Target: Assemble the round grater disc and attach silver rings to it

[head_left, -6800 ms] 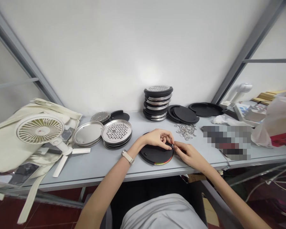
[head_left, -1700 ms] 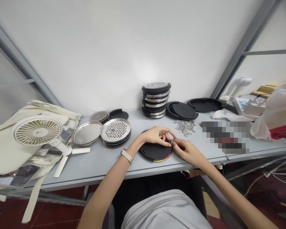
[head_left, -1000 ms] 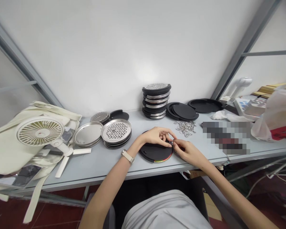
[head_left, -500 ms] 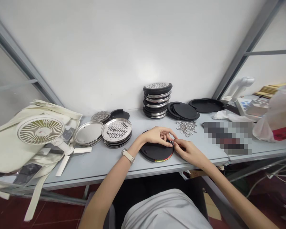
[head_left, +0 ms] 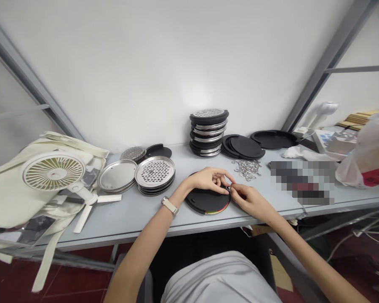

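A black round disc [head_left: 205, 203] with a shiny rim strip lies on the table in front of me. My left hand [head_left: 210, 180] arches over its far right part, fingers curled. Its thumb and forefinger point to the disc's right rim; what they grip is hidden. There, my right hand [head_left: 244, 198] has closed thumb and fingers around a small shiny metal piece, mostly covered by the fingertips. Behind my hands, several bent metal wire clips [head_left: 246, 169] lie in a loose heap.
A tall stack of metal grater discs in black holders [head_left: 208, 132] stands against the wall. Black round holders [head_left: 244, 146] lie beside it. Grater discs [head_left: 154, 172], plain metal discs [head_left: 117, 176] and a white fan [head_left: 53, 172] are at left; a plastic bag [head_left: 372, 147] is at right.
Both hands keep almost the same pose at the disc's right rim. Only a very slight shift of the view shows.
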Tool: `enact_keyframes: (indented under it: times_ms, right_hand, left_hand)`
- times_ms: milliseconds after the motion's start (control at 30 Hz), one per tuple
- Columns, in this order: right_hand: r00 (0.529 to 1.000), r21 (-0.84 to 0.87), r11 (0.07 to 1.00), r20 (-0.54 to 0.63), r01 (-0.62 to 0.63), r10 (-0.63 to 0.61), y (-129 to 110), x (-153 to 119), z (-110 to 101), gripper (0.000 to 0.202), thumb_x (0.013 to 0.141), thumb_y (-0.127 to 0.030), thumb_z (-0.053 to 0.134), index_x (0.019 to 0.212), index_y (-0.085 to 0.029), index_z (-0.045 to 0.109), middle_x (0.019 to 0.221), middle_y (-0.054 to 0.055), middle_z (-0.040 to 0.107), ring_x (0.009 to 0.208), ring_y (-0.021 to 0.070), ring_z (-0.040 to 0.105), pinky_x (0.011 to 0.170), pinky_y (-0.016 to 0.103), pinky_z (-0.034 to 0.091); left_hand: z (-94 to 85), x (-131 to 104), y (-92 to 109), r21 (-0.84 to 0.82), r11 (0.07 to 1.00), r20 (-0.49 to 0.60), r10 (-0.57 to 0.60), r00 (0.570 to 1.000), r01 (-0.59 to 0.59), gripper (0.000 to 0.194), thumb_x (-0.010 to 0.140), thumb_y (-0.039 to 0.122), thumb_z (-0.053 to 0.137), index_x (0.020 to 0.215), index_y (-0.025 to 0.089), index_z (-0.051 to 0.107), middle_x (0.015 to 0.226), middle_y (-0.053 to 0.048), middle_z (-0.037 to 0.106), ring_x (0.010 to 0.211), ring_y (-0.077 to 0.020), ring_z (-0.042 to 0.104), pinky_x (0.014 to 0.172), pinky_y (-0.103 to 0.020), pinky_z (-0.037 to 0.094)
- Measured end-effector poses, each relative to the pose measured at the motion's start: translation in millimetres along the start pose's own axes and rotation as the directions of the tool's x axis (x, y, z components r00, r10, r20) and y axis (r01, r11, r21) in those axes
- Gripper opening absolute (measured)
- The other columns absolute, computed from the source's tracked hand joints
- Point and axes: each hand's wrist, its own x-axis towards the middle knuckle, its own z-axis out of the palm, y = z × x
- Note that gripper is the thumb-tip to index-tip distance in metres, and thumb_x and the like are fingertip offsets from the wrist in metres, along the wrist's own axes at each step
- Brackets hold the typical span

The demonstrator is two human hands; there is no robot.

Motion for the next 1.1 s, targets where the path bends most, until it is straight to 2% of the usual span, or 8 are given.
enact_keyframes:
  times_ms: [300, 433, 667, 1100]
  right_hand:
    - [1.0, -0.022, 1.0, -0.008, 0.005, -0.005, -0.4, 0.1, 0.4, 0.029, 0.089, -0.028, 0.037, 0.063, -0.019, 0.046, 0.056, -0.002, 0.047, 0.052, 0.0122, 0.044, 0.051, 0.024, 0.033]
    - [1.0, -0.009, 1.0, -0.025, 0.004, -0.005, -0.3, -0.4, 0.4, 0.03, 0.088, -0.029, 0.039, 0.062, -0.019, 0.047, 0.055, -0.002, 0.048, 0.051, 0.0119, 0.043, 0.05, 0.024, 0.033]
    - [1.0, 0.024, 1.0, 0.0, -0.018, 0.018, 3.6, -1.3, 0.3, 0.033, 0.09, -0.033, 0.036, 0.063, -0.019, 0.046, 0.054, -0.003, 0.044, 0.052, 0.012, 0.041, 0.05, 0.023, 0.032]
    - [1.0, -0.01, 1.0, -0.01, -0.018, 0.018, -1.1, 1.7, 0.8, 0.036, 0.093, -0.038, 0.033, 0.067, -0.019, 0.05, 0.055, -0.002, 0.046, 0.051, 0.0129, 0.043, 0.052, 0.024, 0.033]
  left_hand:
    - [-0.6, -0.1, -0.2, 0.005, 1.0, 0.016, 0.01, 1.0, -0.01, 0.046, 0.065, 0.022, 0.074, 0.108, 0.013, 0.062, 0.091, -0.006, 0.064, 0.061, -0.0034, 0.048, 0.061, -0.019, 0.038]
    - [-0.1, -0.1, 0.2, 0.0, 1.0, 0.001, -0.009, 1.0, 0.009, 0.047, 0.064, 0.022, 0.076, 0.108, 0.013, 0.062, 0.09, -0.006, 0.064, 0.061, -0.0035, 0.048, 0.06, -0.019, 0.038]
    - [0.1, 0.1, -0.8, -0.02, 0.999, 0.038, 0.036, 0.999, -0.035, 0.048, 0.065, 0.026, 0.075, 0.109, 0.014, 0.061, 0.083, -0.003, 0.063, 0.06, -0.0044, 0.047, 0.06, -0.019, 0.037]
    - [-0.4, 2.6, -4.3, 0.107, 0.99, 0.021, 0.093, 0.995, -0.094, 0.044, 0.068, 0.024, 0.072, 0.109, 0.017, 0.059, 0.089, -0.002, 0.056, 0.065, -0.0052, 0.045, 0.06, -0.019, 0.038]
